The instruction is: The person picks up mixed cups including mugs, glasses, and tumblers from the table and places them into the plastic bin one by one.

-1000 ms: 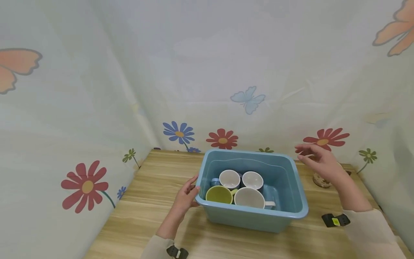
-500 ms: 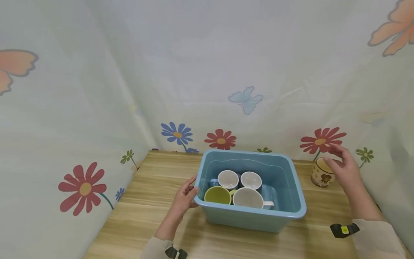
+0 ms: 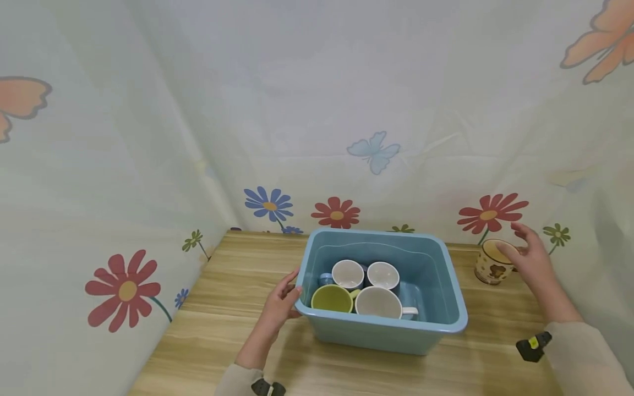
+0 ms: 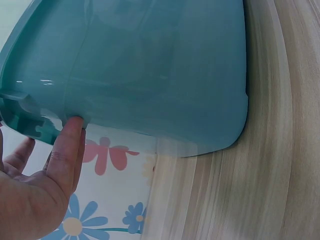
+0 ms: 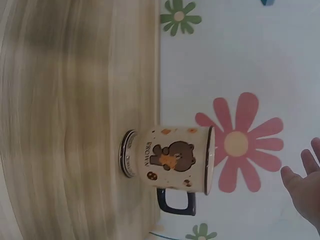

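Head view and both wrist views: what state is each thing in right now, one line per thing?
Blue bin: upright on the table, no lid, holds mugs.
Four mugs in the bin: upright, look empty.
Bear mug: upright on the table outside the bin, not gripped.
Left hand: fingers against the bin's left rim.
Right hand: fingers spread, just above the bear mug, holds nothing.

Two hands, both open

The left hand (image 3: 279, 305) reaches forward, fingers (image 4: 67, 150) straight. The right hand (image 3: 532, 261) is held up with spread fingers.
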A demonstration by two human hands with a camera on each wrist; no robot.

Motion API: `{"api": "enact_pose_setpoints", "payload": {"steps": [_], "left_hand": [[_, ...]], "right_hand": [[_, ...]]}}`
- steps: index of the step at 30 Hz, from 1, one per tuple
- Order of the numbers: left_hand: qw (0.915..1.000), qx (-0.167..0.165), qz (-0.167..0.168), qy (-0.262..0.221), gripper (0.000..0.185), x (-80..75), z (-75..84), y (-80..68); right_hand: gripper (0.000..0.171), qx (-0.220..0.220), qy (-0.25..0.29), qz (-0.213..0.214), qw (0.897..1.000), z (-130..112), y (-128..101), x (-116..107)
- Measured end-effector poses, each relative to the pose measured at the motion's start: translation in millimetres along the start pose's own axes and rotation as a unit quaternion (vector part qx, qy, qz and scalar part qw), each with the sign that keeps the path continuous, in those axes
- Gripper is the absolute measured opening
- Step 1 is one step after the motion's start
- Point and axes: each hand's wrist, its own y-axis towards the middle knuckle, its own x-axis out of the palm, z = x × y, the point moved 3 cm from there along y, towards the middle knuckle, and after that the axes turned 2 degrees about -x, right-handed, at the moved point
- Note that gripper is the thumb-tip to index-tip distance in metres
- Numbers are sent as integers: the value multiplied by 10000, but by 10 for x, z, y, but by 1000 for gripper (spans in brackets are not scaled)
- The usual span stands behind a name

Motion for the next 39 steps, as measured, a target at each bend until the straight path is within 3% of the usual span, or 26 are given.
{"api": "enact_pose_setpoints", "payload": {"steps": [8, 17, 31, 39], "left_hand": [[10000, 45, 32, -46, 54, -29, 24, -16], [10000, 32, 29, -85, 53, -40, 23, -5], [10000, 65, 38, -23, 53, -54, 56, 1], [10000, 75, 33, 0, 53, -47, 45, 11]], "right_hand": [[90, -20, -776, -585, 9953, 160, 185, 32], [101, -211, -1562, -1276, 9792, 304, 355, -7], [110, -21, -1949, -2301, 9535, 432, 507, -42], [103, -78, -2080, -2681, 9406, 398, 521, -39]]}}
